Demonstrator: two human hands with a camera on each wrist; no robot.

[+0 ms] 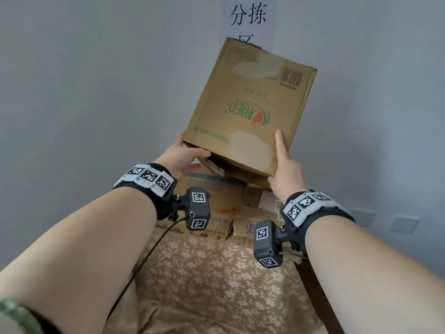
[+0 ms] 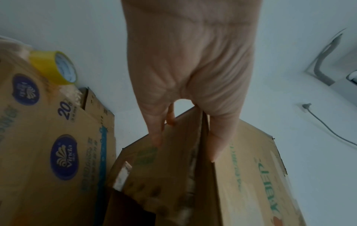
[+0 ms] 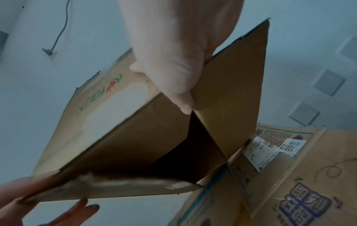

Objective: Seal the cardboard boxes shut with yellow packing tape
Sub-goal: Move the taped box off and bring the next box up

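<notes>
I hold a brown cardboard box with a green and red logo tilted up in the air, in front of the wall. My left hand grips its lower left corner, fingers on the side and thumb by a loose flap. At the lower right corner my right hand holds on, thumb flat on the printed face. The right wrist view looks into the box's open end, where the flaps hang apart. A roll of yellow tape sits on top of a Vinda carton at the left.
Several more cartons are stacked against the wall on a table with a floral cloth. One carton bears white shipping labels. A paper sign hangs on the wall, and sockets sit low at the right.
</notes>
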